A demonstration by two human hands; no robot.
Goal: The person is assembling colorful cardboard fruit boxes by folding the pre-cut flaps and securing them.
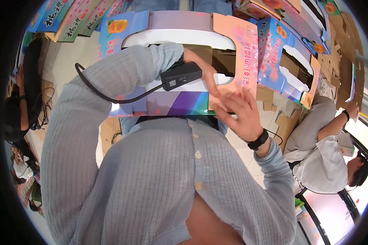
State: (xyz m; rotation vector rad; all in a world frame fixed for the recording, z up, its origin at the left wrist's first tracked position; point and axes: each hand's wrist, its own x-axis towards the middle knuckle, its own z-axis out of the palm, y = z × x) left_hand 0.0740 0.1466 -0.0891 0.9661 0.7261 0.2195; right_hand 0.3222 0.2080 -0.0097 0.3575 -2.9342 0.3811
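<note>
A colourful cardboard gift box (159, 104), printed with blossoms and a fruit, lies before me with its top open, showing a brown inside and white die-cut flaps. My left hand (204, 77) reaches across it from the left, its fingers closed on the near right panel of the box. A black device with a cable on that wrist hides part of the hand. Close beside it, my right hand (243, 116) grips the near right corner, thumb in front and bent fingers on the orange panel.
Another open box (284, 61) stands at the right, with more printed cartons (274, 12) behind it. Folded cartons (75, 20) are stacked at the far left. A person in a white shirt (323, 167) sits at the right; a person in black (28, 85) is at the left.
</note>
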